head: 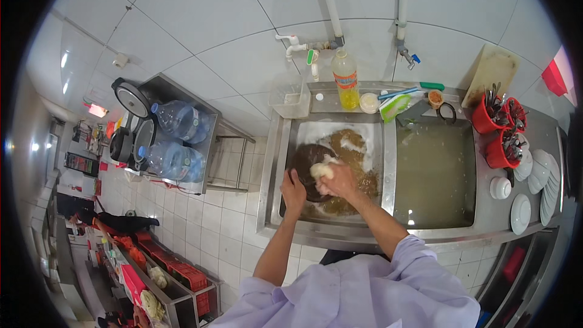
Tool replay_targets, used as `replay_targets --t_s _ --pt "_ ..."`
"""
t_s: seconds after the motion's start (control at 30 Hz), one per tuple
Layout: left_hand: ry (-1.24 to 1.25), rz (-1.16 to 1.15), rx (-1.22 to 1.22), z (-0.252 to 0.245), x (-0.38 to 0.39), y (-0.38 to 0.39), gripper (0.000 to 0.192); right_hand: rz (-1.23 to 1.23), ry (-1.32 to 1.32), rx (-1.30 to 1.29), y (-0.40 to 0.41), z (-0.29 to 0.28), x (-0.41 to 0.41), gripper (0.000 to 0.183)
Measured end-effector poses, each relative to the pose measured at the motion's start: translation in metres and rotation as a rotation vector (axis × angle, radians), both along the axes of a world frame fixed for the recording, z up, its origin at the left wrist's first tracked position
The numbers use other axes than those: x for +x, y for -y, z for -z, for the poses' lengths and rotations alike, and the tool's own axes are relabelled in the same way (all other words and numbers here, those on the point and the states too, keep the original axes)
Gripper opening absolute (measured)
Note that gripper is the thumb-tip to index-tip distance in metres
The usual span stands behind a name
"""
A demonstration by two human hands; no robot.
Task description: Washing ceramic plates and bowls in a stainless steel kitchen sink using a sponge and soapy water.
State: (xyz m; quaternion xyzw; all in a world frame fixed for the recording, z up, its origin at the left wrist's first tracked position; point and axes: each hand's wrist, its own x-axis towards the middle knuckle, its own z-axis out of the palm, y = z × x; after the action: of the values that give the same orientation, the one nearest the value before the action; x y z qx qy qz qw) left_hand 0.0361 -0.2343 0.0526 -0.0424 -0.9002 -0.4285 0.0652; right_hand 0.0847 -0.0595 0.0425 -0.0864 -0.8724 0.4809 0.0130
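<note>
Over the left basin of a steel double sink, my left hand grips the left rim of a dark brown round dish, perhaps a bowl or tray. My right hand presses a pale yellowish sponge or cloth against the dish's inner face. Brown water with white suds lies around it. The right basin holds murky greenish water. Behind the basins stand a bottle of yellow liquid, a green-and-white scrub brush and a clear plastic container.
Right of the sink are red cups of cutlery, a white bowl, stacked white plates and a leaning cutting board. Taps project from the wall. To the left, a steel table bears large water bottles. Farther off is a person.
</note>
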Motion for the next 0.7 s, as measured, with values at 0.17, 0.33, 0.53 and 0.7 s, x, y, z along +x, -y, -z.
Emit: replay_targets --t_s 0.17,0.33,0.53,0.7 --pt "0.006 0.097 -0.011 -0.011 0.03 -0.046 0.038 0.162 -0.528 0.173 0.01 0.035 -0.014 0.041" --pt "0.021 -0.009 0.01 -0.012 0.03 -0.035 0.036 -0.101 0.046 0.26 -0.038 -0.009 0.018 0.041" --pt "0.074 0.001 0.095 -0.01 0.026 -0.054 0.036 -0.105 -0.348 0.119 -0.017 0.001 0.007 0.045" --pt "-0.081 -0.166 0.081 0.004 0.008 -0.02 0.034 0.188 -0.396 -0.289 -0.063 0.068 0.029 0.046"
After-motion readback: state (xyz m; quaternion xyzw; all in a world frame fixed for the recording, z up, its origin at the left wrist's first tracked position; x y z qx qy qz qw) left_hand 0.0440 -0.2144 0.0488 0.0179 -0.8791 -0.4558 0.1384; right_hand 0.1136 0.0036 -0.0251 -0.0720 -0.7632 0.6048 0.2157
